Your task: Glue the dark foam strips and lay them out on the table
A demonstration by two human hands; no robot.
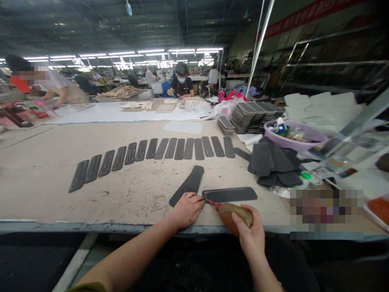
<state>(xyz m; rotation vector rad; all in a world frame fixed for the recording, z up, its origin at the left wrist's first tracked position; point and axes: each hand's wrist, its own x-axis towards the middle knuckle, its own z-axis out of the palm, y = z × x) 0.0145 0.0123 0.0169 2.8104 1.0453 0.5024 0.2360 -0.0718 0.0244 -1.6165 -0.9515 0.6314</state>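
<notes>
My right hand (251, 231) is wrapped round a squeeze glue bottle (232, 217) with a red nozzle. The bottle is tilted, its tip pointing left at the near left end of a dark flat panel (229, 194). A thin shiny line runs along that panel's far edge. My left hand (189, 209) lies on the table with its fingers together, pressing at the same panel's left corner. Just beyond this hand, two overlapping dark panels (190, 182) lie slanted. Further back, a curved row of several dark panels (170, 149) bears shiny outlines.
To the right lie a heap of loose dark panels (273, 160) and a purple basin (296, 138) with small items. Stacked panels (247, 115) stand behind them. Across the table (121, 202), a person (181, 83) works; another person (57, 83) leans in at left.
</notes>
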